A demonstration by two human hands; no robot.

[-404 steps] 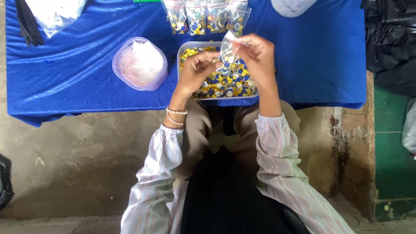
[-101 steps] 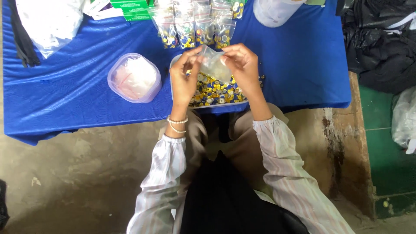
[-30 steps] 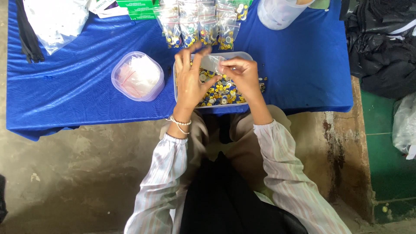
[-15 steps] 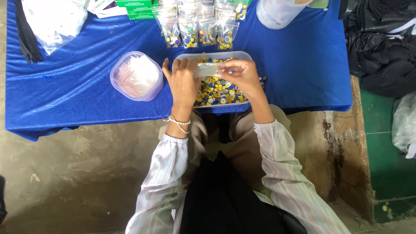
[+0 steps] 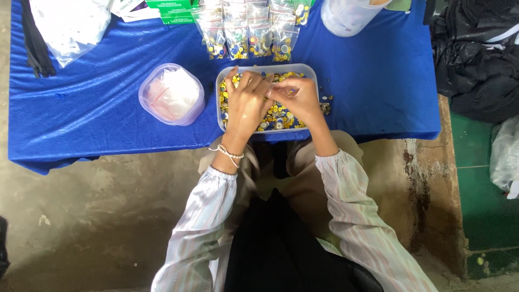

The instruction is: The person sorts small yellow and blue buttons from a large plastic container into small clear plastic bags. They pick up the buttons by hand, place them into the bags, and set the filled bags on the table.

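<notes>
**Both hands are being lowered over a tray of small coloured pieces**

At the 6 o'clock edge of the view, striped sleeves are being seen rising toward the blue-covered table point(image 5: 97, 124). A thin bracelet is being worn on the left wrist.

The left hand point(image 5: 246, 105) is being laid flat over the clear rectangular tray point(image 5: 311, 73), its fingers spread and pointing toward 12 o'clock. The right hand point(image 5: 297, 100) is being held just beside it at 3 o'clock, its fingers curled and meeting the left fingertips above the tray. Whether a bag is being pinched between the two grips cannot be told; the left grip is being kept apart, and the state of the right grip cannot be told.

The tray is being filled with small round pieces point(image 5: 275, 116), mostly yellow and blue, and it is being kept near the table's close edge, directly under both hands. A few loose pieces are being left on the cloth at the tray's 3 o'clock side.

At 9 o'clock of the tray, a round clear tub point(image 5: 172, 94) holding pale plastic bags is being kept well apart from the hands.

Farther off, at 12 o'clock, a row of small filled bags point(image 5: 251, 32) is being laid out. A white container point(image 5: 346, 13) is being kept at 1 o'clock, and green boxes point(image 5: 173, 8) at 11 o'clock.
</notes>
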